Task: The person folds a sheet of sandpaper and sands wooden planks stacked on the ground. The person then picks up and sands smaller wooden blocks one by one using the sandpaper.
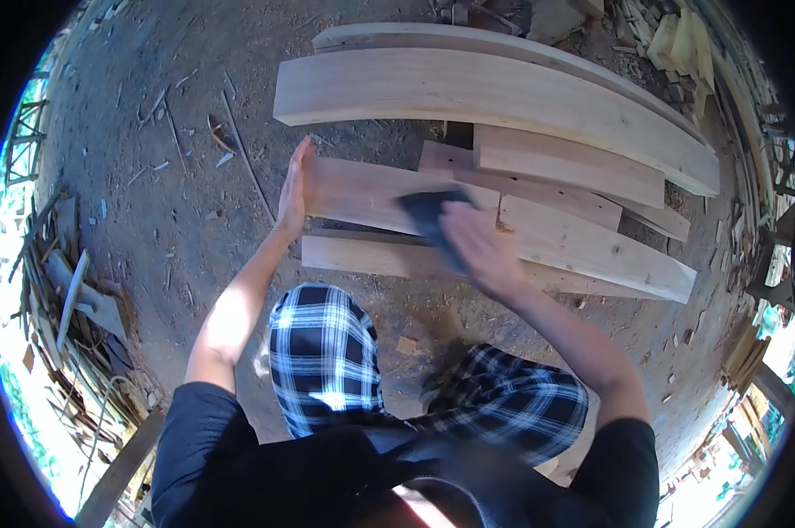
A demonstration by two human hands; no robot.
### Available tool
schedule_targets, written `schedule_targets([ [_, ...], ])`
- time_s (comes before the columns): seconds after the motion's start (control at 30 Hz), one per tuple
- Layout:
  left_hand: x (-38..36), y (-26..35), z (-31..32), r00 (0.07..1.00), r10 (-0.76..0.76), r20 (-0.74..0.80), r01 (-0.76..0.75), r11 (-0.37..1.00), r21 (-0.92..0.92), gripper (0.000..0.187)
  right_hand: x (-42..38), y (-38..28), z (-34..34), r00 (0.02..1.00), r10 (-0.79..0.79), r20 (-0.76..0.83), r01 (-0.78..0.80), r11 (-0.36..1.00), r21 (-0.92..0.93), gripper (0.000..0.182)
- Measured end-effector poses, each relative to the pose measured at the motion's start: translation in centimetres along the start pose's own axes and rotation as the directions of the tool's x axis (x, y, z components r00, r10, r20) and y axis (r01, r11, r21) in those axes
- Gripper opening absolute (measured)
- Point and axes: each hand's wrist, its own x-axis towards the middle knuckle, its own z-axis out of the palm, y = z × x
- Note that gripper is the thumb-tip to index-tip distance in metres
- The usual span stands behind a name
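Note:
My left hand (295, 189) is held flat and open against the left end of a pale wooden beam (353, 187), with nothing in its grip. Over the middle of that beam, my right hand (476, 242) presses a dark sheet (434, 220) on the wood; hand and sheet are blurred by motion. Just below lies another pale board (353, 253), partly hidden by the sheet. Above is a large wooden beam (397, 86), with a shorter block (556, 165) under its right part.
Scrap wood (85, 290) is piled at the left, and more offcuts (683, 44) lie at the upper right. Thin sticks and shavings are scattered over the dirt ground (186, 114). My knees in checked cloth (322, 352) are close below the boards.

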Motion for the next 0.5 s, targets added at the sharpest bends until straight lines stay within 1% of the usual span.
schedule_targets([
  [0.03,0.1,0.0,-0.4,0.992,-0.111,0.057,0.121,0.969,-0.218,0.059,4.0,-1.4,1.1,0.992,-0.108,-0.068,0.107,0.994,-0.024,0.051],
  [0.07,0.0,0.1,-0.6,0.968,-0.208,0.141,0.248,0.875,-0.415,0.062,7.5,-2.7,3.0,0.984,-0.154,-0.087,0.155,0.988,0.007,0.05],
  [0.1,-0.2,-0.2,-1.6,0.968,-0.197,0.153,0.244,0.877,-0.415,0.062,10.8,-4.4,3.6,0.973,-0.191,-0.128,0.194,0.981,0.016,0.05],
  [0.17,-0.2,-0.9,-3.4,0.974,-0.084,0.21,0.131,0.966,-0.224,0.073,15.2,-7.1,6.4,0.971,-0.184,-0.15,0.188,0.982,0.014,0.05],
  [0.2,0.0,-0.8,-3.4,0.968,-0.062,0.245,0.121,0.965,-0.234,0.073,15.9,-7.5,6.8,0.976,-0.15,-0.155,0.151,0.988,-0.005,0.05],
  [0.23,0.0,-0.7,-3.3,0.966,-0.027,0.257,0.066,0.988,-0.142,0.073,16.2,-7.4,7.0,0.963,-0.206,-0.176,0.208,0.978,-0.01,0.051],
  [0.27,-0.2,-0.6,-3.2,0.965,0.004,0.262,0.01,0.999,-0.053,0.074,15.8,-7.1,6.9,0.944,-0.269,-0.19,0.271,0.962,-0.014,0.051],
  [0.3,-0.5,-0.2,-3.0,0.965,0.031,0.26,-0.043,0.998,0.04,0.075,14.4,-6.3,5.8,0.95,-0.255,-0.18,0.254,0.967,-0.026,0.051],
  [0.37,-1.3,0.4,-2.6,0.965,0.089,0.245,-0.149,0.96,0.237,0.076,9.6,-3.2,2.9,0.96,-0.227,-0.165,0.223,0.974,-0.043,0.045],
  [0.4,-1.8,0.8,-2.4,0.965,0.121,0.234,-0.196,0.922,0.334,0.077,5.9,-1.0,1.8,0.991,-0.122,-0.062,0.125,0.991,0.054,0.053],
  [0.47,-2.7,1.6,-1.8,0.955,0.182,0.233,-0.28,0.811,0.514,0.078,-2.3,3.5,-2.1,0.999,0.047,-0.013,-0.049,0.992,-0.118,0.054],
  [0.5,-3.0,2.0,-1.4,0.946,0.214,0.242,-0.318,0.744,0.588,0.079,-6.7,5.4,-4.0,0.978,0.21,-0.005,-0.209,0.969,-0.134,0.055],
])
